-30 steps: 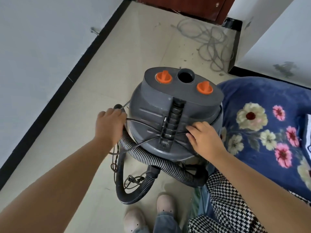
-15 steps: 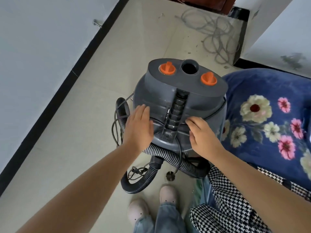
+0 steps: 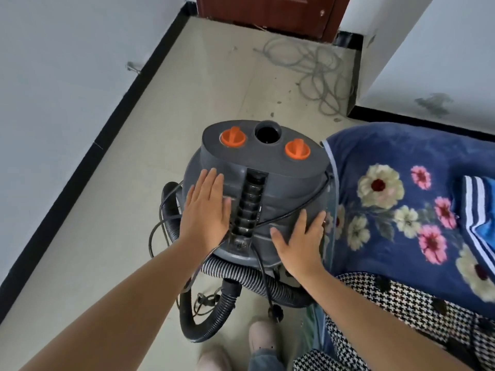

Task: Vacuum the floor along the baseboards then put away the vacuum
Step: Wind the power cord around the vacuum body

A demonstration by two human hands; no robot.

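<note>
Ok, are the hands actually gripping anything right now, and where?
Nothing is gripped. The left hand and the right hand lie flat, fingers straight, on the grey vacuum lid, either side of its ribbed centre channel.

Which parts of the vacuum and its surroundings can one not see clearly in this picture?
Head view only:
- Vacuum base and wheels: hidden under its own body.
- Hose far end: hidden behind the body.
- Palms of left hand and right hand: face down.
- Door: cut off by the top edge.

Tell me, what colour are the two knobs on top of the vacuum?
Orange: both knobs sit on the grey vacuum top, clearest in the head view.
</note>
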